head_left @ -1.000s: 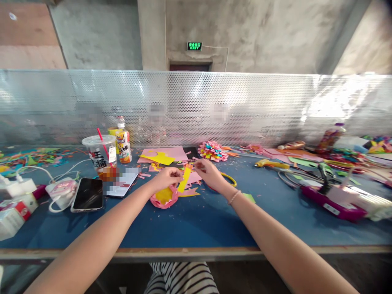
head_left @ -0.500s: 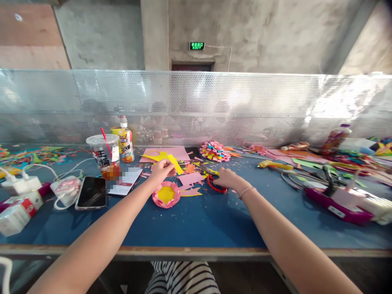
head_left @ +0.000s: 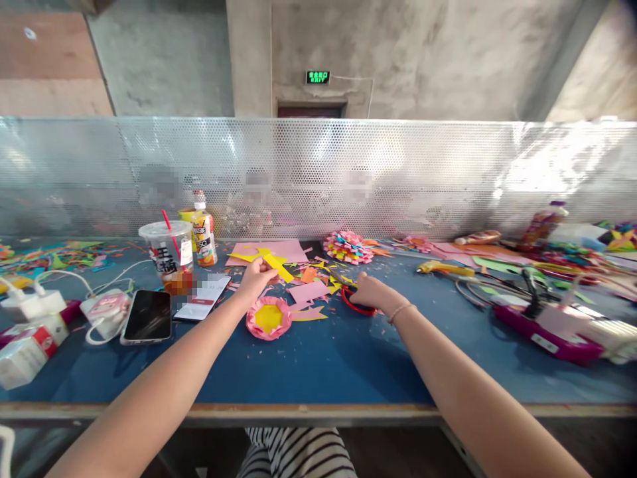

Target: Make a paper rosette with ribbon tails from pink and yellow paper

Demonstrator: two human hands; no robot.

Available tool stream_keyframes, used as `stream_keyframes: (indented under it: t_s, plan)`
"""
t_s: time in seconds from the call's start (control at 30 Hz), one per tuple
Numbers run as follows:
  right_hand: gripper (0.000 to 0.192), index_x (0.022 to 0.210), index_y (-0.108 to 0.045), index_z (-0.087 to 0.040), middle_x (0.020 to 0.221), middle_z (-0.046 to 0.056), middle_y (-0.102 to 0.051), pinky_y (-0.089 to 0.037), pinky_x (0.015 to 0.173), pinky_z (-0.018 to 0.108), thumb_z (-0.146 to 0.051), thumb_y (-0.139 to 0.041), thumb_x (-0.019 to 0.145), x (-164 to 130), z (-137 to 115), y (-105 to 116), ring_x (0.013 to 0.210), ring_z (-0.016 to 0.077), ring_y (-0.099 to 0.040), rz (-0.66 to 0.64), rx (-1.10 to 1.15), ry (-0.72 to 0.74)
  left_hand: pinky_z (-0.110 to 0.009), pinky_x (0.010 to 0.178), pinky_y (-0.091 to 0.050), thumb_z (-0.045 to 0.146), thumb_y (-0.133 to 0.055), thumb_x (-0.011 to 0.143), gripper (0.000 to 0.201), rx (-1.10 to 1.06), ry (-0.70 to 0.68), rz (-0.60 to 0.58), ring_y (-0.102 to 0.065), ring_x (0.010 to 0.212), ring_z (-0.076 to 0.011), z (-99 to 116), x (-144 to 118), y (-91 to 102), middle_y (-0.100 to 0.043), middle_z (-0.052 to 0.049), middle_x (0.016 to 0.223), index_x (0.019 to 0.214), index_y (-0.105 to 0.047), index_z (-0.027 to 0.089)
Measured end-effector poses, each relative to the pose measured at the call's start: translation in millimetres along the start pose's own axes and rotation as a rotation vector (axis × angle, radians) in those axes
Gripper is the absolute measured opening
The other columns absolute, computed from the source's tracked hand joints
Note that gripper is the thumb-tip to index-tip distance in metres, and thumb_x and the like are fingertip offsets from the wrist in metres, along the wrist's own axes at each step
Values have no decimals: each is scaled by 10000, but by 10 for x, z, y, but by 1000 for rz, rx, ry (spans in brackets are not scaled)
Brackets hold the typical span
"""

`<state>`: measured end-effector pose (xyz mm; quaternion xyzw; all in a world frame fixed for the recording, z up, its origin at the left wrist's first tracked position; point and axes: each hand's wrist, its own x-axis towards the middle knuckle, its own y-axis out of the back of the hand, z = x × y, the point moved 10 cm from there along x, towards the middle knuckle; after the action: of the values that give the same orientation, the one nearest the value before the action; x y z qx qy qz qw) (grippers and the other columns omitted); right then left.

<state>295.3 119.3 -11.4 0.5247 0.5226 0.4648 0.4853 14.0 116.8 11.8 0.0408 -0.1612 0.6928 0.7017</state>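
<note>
The left hand (head_left: 256,275) was pinched on a yellow paper strip (head_left: 279,267), held just behind the pink-and-yellow paper flower (head_left: 269,317) that lay on the blue table (head_left: 318,365). To the flower's right, the right hand (head_left: 371,292) had closed around the red-handled scissors (head_left: 354,302) resting on the table. A phone (head_left: 148,315) lay well to the flower's left, with a plastic cup (head_left: 168,255) behind it.
</note>
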Motion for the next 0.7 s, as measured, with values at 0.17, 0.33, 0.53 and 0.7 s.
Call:
stream_keyframes:
  t_s: [0.17,0.33,0.53,0.7]
  plan:
    - [560,1166,-425,-43,911,182,-644,-390,559,274,-265,-526,662,-2,61,-70,818,260,-618,-57,-13,-35,-232,538,-492,157,-650,557,203,14,2,-14,-589,510,-110,13,-3,-9,-625,3,619,727,-543,132]
    - [609,1227,-354,-1,867,185,-652,-401,557,285,-282,-506,708,27,96,-161,761,253,-631,-134,-1,-37,-222,515,-483,170,-656,549,184,16,14,2,-581,496,-104,25,-22,-9,-628,1,614,706,-568,130]
    - [419,1148,-466,-43,915,198,-642,-417,640,312,-282,-415,808,112,126,-95,851,274,-621,-76,-30,2,-221,512,-485,176,-667,544,183,34,15,2,-585,499,-109,-16,2,5,-630,-3,607,691,-569,130]
    - [456,1181,-457,-97,954,189,-630,-414,701,360,-389,-373,840,141,121,44,884,303,-605,87,-18,85,-228,528,-498,166,-661,556,170,19,21,3,-592,512,-112,-39,22,22,-627,1,604,693,-565,132]
